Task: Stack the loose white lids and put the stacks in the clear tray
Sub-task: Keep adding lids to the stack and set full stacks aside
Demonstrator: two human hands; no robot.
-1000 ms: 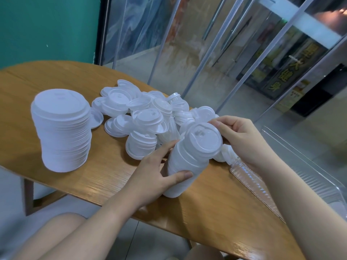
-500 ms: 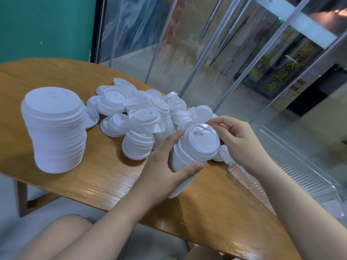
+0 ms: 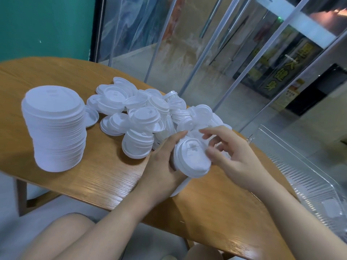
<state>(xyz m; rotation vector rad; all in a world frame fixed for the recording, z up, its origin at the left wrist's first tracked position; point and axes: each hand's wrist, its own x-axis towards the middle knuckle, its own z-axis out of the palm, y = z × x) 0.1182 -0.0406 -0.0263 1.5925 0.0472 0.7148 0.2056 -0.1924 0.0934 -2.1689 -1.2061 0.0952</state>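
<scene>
Glass doors (image 3: 216, 53) w/ metal frames ran behind, teal wall (image 3: 43, 25) at far left. Wooden bench (image 3: 112, 175) filled the mid frame, rounded edge toward the person.

Clear tray (image 3: 300, 175) sat at the bench's right end, ribbed floor, nothing clearly readable inside it.

Tall stack (image 3: 54, 128) of white lids stood upright on the left part of the bench, well apart from the hands.

Loose pile (image 3: 142, 113) of lids lay mid-bench, between tall stack and hands, lids overlapping at mixed angles, some in short nested stacks.

Small stack (image 3: 191, 160) was held tilted near the front edge, top lid facing the camera, lower end near or on the bench (couldn't tell which).

Left hand (image 3: 163, 166) had its grip clamped on the small stack, fingers wrapped round its left side, thumb up along the rim.

Right hand (image 3: 232, 158) was just beside the stack's top lid, fingers spread apart & loosely bent, blurred; fingertips at or near the lid's right edge, contact unclear. Held nothing that showed.
</scene>
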